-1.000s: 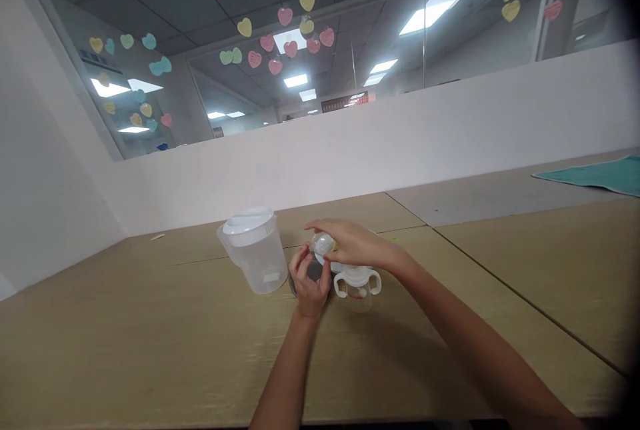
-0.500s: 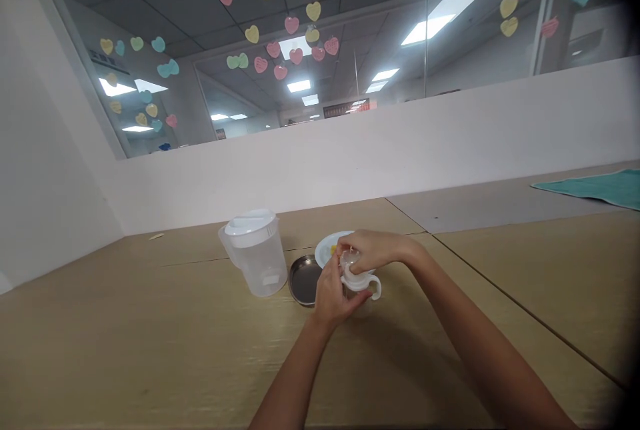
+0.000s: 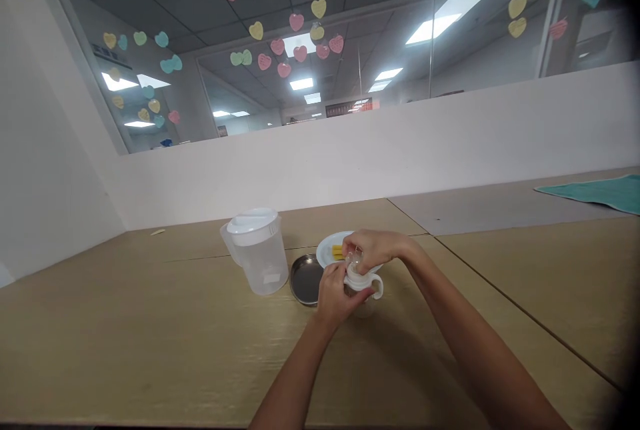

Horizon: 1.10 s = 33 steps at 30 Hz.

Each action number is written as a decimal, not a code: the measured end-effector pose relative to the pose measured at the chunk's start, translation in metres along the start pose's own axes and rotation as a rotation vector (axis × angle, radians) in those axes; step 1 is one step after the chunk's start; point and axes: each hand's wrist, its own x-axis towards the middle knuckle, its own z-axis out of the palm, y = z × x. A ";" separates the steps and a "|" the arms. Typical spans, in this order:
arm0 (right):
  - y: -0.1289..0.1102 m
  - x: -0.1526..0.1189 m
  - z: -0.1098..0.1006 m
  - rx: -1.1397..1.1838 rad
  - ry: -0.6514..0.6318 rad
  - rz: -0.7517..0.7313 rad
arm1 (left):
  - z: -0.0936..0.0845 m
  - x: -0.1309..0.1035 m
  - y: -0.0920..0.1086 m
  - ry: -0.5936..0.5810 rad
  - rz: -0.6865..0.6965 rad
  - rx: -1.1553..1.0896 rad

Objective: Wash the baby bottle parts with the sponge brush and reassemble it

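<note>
A clear bottle with a white collar and a white side handle stands on the table, looking like a baby bottle. My left hand is wrapped round its left side, thumb across the front below the collar. From above, my right hand reaches over with bent fingers at a clear rounded piece on the bottle's top. Whether that piece is a teat or a cap I cannot make out. Just behind the hands lies a white plate bearing yellow pieces, partly covered by my right hand.
Left of the hands are a round dark metal tray and a translucent lidded pitcher. A teal cloth lies at the far right. A white wall with a window above it closes off the table's back.
My right hand's fingers have shifted slightly on the bottle's top, and my left fingers have drawn down from it. More of the yellow pieces shows. The view has tilted a little.
</note>
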 end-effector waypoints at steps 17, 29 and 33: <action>-0.001 -0.002 0.001 -0.005 0.001 -0.016 | -0.001 0.001 0.002 0.015 -0.023 -0.006; 0.000 -0.004 0.001 0.017 -0.006 0.000 | 0.001 0.002 0.001 -0.053 -0.113 -0.040; 0.001 -0.002 0.003 -0.018 -0.017 0.025 | 0.001 0.002 0.002 -0.080 -0.130 -0.024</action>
